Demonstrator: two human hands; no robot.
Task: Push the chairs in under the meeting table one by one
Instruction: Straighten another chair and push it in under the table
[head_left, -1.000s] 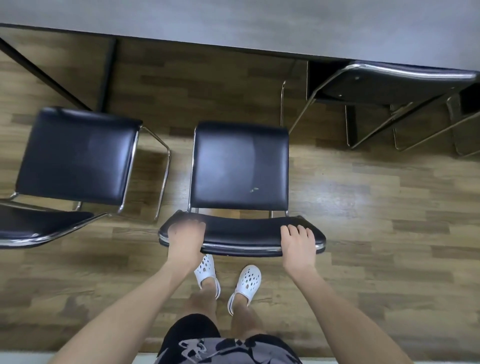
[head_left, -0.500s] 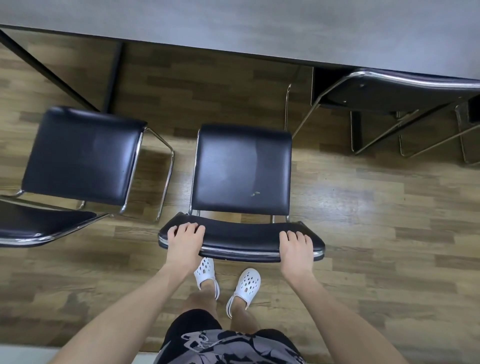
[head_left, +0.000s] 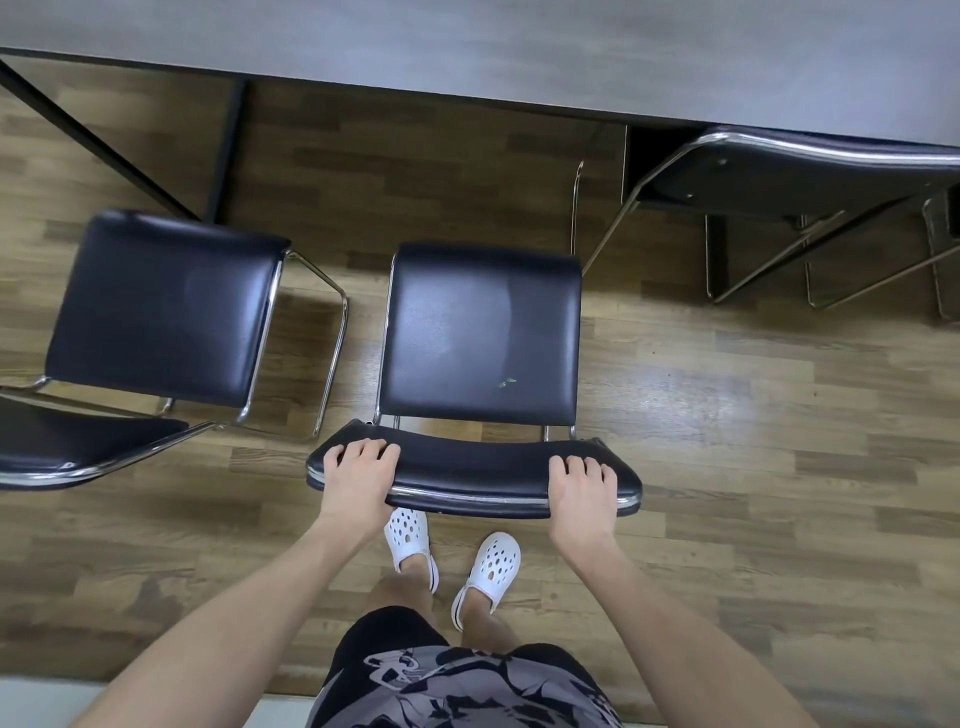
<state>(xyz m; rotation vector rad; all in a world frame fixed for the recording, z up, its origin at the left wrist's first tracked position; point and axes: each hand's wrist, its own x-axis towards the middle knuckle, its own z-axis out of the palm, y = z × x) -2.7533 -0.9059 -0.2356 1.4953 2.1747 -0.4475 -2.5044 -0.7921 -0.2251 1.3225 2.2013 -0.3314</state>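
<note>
A black padded chair (head_left: 480, 332) with a chrome frame stands in front of me, facing the grey meeting table (head_left: 519, 57), its seat out from under the top. My left hand (head_left: 358, 478) grips the left end of its backrest top, fingers curled over the front. My right hand (head_left: 582, 488) grips the right end the same way. A second black chair (head_left: 161, 306) stands to the left, also pulled out. At the right, a third chair (head_left: 800, 171) is tucked under the table, only its backrest showing.
Black table legs (head_left: 228, 150) slant down at the far left beneath the top. Wooden plank floor (head_left: 753, 415) lies open to the right of the middle chair. My feet in white clogs (head_left: 452, 556) stand just behind the backrest.
Both hands stay on the backrest, fingers now curled further over it. The view has shifted slightly; the middle chair keeps about the same distance from the table.
</note>
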